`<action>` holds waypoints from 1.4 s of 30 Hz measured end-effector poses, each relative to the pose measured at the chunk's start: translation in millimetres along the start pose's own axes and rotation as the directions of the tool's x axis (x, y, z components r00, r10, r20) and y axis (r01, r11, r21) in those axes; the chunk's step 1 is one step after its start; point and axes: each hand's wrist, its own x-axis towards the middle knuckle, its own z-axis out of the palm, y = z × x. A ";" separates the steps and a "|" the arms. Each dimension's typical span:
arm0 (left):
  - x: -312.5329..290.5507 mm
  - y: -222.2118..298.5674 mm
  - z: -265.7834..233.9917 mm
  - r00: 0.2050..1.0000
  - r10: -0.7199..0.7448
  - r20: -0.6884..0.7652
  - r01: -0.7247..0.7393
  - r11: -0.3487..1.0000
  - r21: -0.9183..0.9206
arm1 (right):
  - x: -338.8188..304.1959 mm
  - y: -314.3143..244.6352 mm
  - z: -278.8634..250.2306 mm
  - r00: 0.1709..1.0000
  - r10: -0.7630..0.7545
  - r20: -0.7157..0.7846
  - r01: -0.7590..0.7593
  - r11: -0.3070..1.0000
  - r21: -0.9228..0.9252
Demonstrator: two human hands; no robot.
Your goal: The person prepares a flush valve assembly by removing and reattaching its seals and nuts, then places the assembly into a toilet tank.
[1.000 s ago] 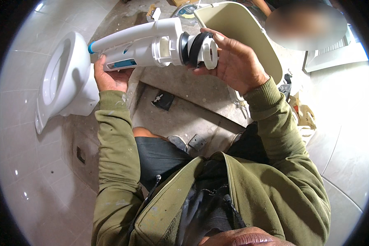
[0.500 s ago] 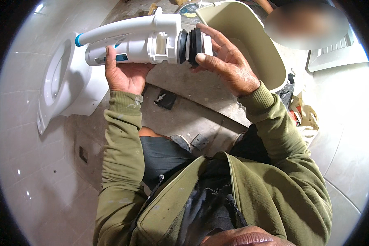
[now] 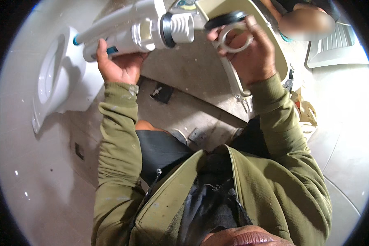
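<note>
My left hand (image 3: 121, 66) grips a white toilet flush valve (image 3: 125, 43) with blue parts, its thumb up along the side. The valve lies roughly level, its bare threaded outlet (image 3: 182, 28) pointing right. A black rubber washer (image 3: 167, 30) sits at the base of that thread. Off to the right, apart from the outlet, my right hand (image 3: 254, 53) is closed around a white plastic ring nut (image 3: 236, 37) and a thick black rubber gasket (image 3: 226, 19). The gasket is held above the nut.
A beige cistern tank (image 3: 270, 43) stands just behind my right hand. At the left is a white toilet bowl (image 3: 63, 78). Another person's arm (image 3: 271, 9) shows at the far right, near a white ribbed squat pan (image 3: 336, 47). A small black square (image 3: 161, 93) lies on the floor.
The ring nut and thick gasket have come off the valve's outlet, baring its thread. My right hand has moved right with them. The valve has shifted slightly up and tilted.
</note>
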 end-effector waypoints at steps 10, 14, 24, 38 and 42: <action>0.1 -3.3 -6.9 0.998 -0.047 -0.046 0.048 0.998 0.028 | -8.1 -72.7 -12.8 0.968 -0.243 -0.062 0.236 0.967 -0.095; -0.9 -13.2 -3.0 0.995 -0.053 -0.084 0.060 0.995 0.078 | -7.5 -72.7 -30.4 0.950 -0.300 0.083 0.307 0.946 -0.105; 4.1 -28.7 18.7 0.992 -0.127 -0.012 0.127 0.992 0.004 | 1.6 15.8 21.9 0.873 -0.466 -0.141 0.358 0.811 -0.462; 16.4 -32.1 7.3 0.993 -0.114 0.001 0.114 0.990 -0.086 | -2.8 45.7 21.0 0.957 -0.289 -0.005 0.241 0.808 -0.538; 15.3 -29.3 12.8 0.995 -0.100 0.011 0.100 0.994 -0.036 | -0.8 42.1 17.8 0.974 -0.223 -0.045 0.129 0.704 -0.698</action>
